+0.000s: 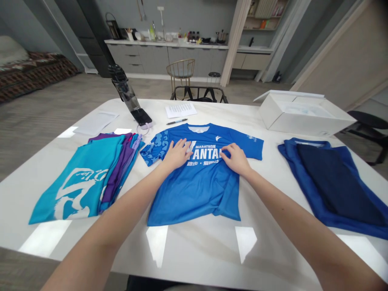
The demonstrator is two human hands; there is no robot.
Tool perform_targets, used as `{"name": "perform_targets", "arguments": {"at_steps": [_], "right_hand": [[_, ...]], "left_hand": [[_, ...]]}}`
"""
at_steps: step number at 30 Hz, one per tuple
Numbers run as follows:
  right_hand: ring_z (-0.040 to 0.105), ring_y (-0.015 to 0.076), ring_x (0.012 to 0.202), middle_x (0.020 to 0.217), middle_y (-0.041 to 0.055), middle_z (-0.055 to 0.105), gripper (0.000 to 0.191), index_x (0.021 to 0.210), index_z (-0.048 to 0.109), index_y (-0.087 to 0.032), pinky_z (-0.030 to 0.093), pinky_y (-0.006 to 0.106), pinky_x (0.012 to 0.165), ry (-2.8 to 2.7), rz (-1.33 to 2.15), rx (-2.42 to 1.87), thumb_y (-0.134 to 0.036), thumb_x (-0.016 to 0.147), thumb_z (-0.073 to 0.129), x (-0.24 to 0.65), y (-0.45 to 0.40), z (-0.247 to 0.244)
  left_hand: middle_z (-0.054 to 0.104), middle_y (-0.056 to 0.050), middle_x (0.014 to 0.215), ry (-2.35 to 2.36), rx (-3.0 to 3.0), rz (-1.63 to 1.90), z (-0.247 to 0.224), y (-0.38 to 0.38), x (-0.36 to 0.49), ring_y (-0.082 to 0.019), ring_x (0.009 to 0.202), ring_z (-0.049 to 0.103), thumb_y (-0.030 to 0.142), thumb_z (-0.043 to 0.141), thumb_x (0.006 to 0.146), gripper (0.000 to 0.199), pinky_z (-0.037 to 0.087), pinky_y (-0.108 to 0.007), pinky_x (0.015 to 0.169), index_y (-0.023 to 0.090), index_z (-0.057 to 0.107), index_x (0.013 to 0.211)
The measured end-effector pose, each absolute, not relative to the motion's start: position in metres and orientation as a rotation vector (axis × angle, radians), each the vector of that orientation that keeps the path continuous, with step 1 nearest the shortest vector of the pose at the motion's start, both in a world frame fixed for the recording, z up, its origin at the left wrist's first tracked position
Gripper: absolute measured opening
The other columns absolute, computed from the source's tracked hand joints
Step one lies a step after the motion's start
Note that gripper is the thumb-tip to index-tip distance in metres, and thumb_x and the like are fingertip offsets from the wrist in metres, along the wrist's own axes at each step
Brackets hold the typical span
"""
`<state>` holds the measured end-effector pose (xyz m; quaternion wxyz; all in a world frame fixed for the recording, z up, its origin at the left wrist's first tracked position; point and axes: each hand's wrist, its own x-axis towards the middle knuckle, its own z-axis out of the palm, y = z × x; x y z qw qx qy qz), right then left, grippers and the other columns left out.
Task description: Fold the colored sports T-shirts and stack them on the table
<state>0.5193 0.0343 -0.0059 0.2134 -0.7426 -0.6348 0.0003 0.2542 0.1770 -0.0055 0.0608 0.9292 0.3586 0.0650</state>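
Observation:
A blue T-shirt (197, 194) with white lettering lies face up on the white table (194, 250), its collar toward the far side and its lower right part creased. My left hand (178, 153) rests on the left of the chest print, fingers spread. On the right end of the print lies my right hand (236, 158), its thumb and forefinger apart and its other fingers curled; nothing shows held in it. Teal and purple garments (87, 178) are stacked at the left. Dark blue garments (336, 182) lie in a pile at the right.
An open white box (303, 117) stands at the back right. Behind the shirt are a pen (177, 121) and a printed sheet (181, 110). A phone (141, 116) and a clear upright device (127, 91) stand back left, near blank paper (95, 122). Chairs are beyond the table.

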Motion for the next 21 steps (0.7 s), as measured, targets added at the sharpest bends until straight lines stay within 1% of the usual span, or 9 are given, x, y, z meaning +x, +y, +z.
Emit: {"name": "perform_targets", "arguments": {"at_steps": [2, 5, 8, 11, 14, 16, 18, 20, 21], "right_hand": [[0.058, 0.0265, 0.112, 0.117, 0.0106, 0.063, 0.028, 0.114, 0.069, -0.023, 0.046, 0.038, 0.093, -1.93, 0.106, -1.94, -0.042, 0.1, 0.053, 0.494, 0.021, -0.005], [0.058, 0.0255, 0.11, 0.116, 0.0083, 0.064, 0.025, 0.114, 0.071, -0.027, 0.045, 0.037, 0.089, -2.1, 0.182, -1.878, -0.041, 0.099, 0.057, 0.469, 0.002, -0.004], [0.058, 0.026, 0.109, 0.12, 0.0085, 0.063, 0.026, 0.12, 0.069, -0.027, 0.045, 0.038, 0.089, -2.07, 0.101, -1.956, -0.036, 0.1, 0.057, 0.457, -0.023, -0.004], [0.057, 0.0259, 0.11, 0.123, 0.0107, 0.061, 0.028, 0.124, 0.066, -0.022, 0.044, 0.038, 0.091, -2.038, 0.006, -1.977, -0.027, 0.101, 0.052, 0.448, -0.058, -0.001], [0.055, 0.0255, 0.108, 0.117, 0.0105, 0.062, 0.025, 0.111, 0.068, -0.019, 0.042, 0.038, 0.092, -2.145, -0.032, -1.868, -0.017, 0.099, 0.047, 0.428, -0.097, 0.008], [0.055, 0.0247, 0.105, 0.112, 0.0093, 0.063, 0.023, 0.104, 0.069, -0.02, 0.041, 0.038, 0.089, -2.202, -0.004, -1.79, -0.014, 0.096, 0.048, 0.412, -0.121, 0.016], [0.055, 0.0246, 0.103, 0.11, 0.0084, 0.063, 0.019, 0.105, 0.068, -0.021, 0.041, 0.038, 0.088, -2.224, 0.039, -1.742, -0.016, 0.092, 0.054, 0.399, -0.14, 0.022], [0.054, 0.0257, 0.105, 0.113, 0.0086, 0.063, 0.025, 0.114, 0.067, -0.022, 0.04, 0.039, 0.09, -2.218, 0.046, -1.747, -0.021, 0.09, 0.061, 0.39, -0.153, 0.024], [0.054, 0.0266, 0.107, 0.116, 0.009, 0.062, 0.03, 0.119, 0.066, -0.022, 0.04, 0.039, 0.09, -2.202, 0.029, -1.776, -0.022, 0.089, 0.062, 0.388, -0.157, 0.023]], "left_hand": [[0.032, -0.01, 0.165, 0.922, 2.802, 0.143, -0.008, 0.153, 0.258, -0.029, 0.153, 0.028, 0.052, 0.035, 0.103, 0.058, 0.021, -0.057, 0.125, 0.028, 0.039, 0.155], [0.031, -0.009, 0.166, 0.824, 2.797, 0.127, -0.013, 0.12, 0.257, -0.029, 0.153, 0.028, 0.055, 0.032, 0.103, 0.058, 0.019, -0.06, 0.125, 0.029, 0.04, 0.154], [0.031, -0.009, 0.166, 0.82, 2.792, 0.139, -0.015, 0.093, 0.245, -0.028, 0.154, 0.027, 0.054, 0.03, 0.103, 0.059, 0.017, -0.059, 0.125, 0.027, 0.039, 0.155], [0.032, -0.009, 0.165, 0.806, 2.767, 0.132, -0.013, 0.067, 0.225, -0.027, 0.154, 0.028, 0.055, 0.03, 0.103, 0.059, 0.018, -0.058, 0.126, 0.026, 0.042, 0.154], [0.037, -0.008, 0.163, 0.784, 2.735, 0.17, -0.005, 0.034, 0.205, -0.026, 0.152, 0.03, 0.057, 0.031, 0.103, 0.059, 0.018, -0.057, 0.126, 0.026, 0.046, 0.151], [0.042, -0.008, 0.16, 0.753, 2.723, 0.212, 0.002, 0.009, 0.193, -0.025, 0.15, 0.034, 0.059, 0.036, 0.101, 0.059, 0.017, -0.055, 0.126, 0.027, 0.049, 0.148], [0.048, -0.008, 0.155, 0.701, 2.738, 0.261, 0.008, -0.016, 0.184, -0.025, 0.146, 0.04, 0.062, 0.043, 0.098, 0.059, 0.021, -0.051, 0.126, 0.027, 0.053, 0.144], [0.056, -0.009, 0.147, 0.661, 2.781, 0.289, 0.011, -0.036, 0.178, -0.025, 0.138, 0.048, 0.06, 0.052, 0.095, 0.054, 0.03, -0.046, 0.121, 0.027, 0.059, 0.137], [0.06, -0.009, 0.142, 0.676, 2.807, 0.295, 0.012, -0.043, 0.176, -0.025, 0.133, 0.052, 0.055, 0.054, 0.095, 0.047, 0.036, -0.044, 0.116, 0.027, 0.063, 0.131]]}}
